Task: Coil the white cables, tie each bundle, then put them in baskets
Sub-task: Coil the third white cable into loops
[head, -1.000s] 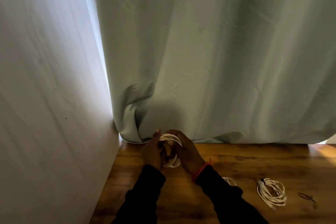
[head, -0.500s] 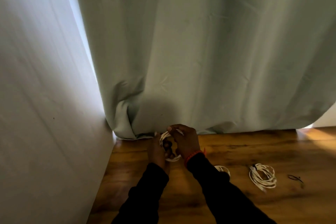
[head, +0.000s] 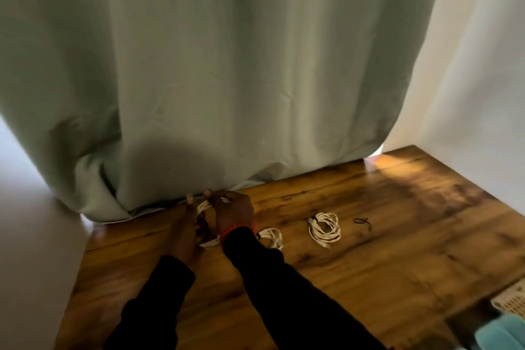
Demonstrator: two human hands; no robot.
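Both hands have shifted toward the left part of the view since 1 second ago, because the camera has turned to the right; the wall on the right and a basket corner are now visible, which were not seen before. Fingers [head: 208, 195] of the right hand [head: 234, 212] are curled over the top of the white cable coil [head: 204, 207] and pinch its loops, as they did before. Fingers of the left hand [head: 186, 231] are curled around the left side of the same coil, with 1 fingertip pointing up near the curtain hem. The coil is held between the 2 hands, just above the desk [head: 397, 250], close to the curtain [head: 227, 79].

An orange bracelet [head: 237, 229] sits on the right wrist, above the black sleeve [head: 284, 287]. Just beside this sleeve, a second coil [head: 271, 237] lies on the desk, partly hidden by the arm. Further right lies a tied bundle [head: 324, 229] with a dark tie at its upper left. Near it, to the right, a small black tie [head: 363, 221] lies alone on the wood. These 3 things keep the same places on the desk as before.

At the lower right edge, the basket corner [head: 511, 298] shows, with a teal object [head: 502, 332] below it.
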